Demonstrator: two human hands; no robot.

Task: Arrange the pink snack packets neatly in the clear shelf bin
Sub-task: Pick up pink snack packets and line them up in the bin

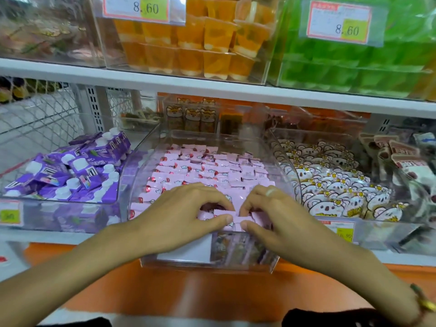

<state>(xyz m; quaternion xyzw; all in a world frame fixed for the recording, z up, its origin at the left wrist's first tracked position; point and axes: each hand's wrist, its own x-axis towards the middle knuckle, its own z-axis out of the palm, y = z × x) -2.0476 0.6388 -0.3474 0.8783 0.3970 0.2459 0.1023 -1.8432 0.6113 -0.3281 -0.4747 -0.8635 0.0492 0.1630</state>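
A clear shelf bin [212, 263] stands in the middle of the lower shelf, filled with several pink snack packets [207, 171] lying in rough rows. Both hands reach into its front part. My left hand [186, 213] has curled fingers and pinches a pink packet [225, 213] between thumb and fingertips. My right hand [271, 213], with a ring on one finger, pinches the same cluster of packets from the right side. The thumbs nearly meet at the front row, and the hands hide the packets beneath them.
A clear bin of purple pouches [70, 171] stands to the left, and a bin of white koala-print packets [335, 185] to the right. Orange cups [188, 43] and green cups [354, 62] fill bins on the shelf above. An orange ledge [212, 291] runs along the front.
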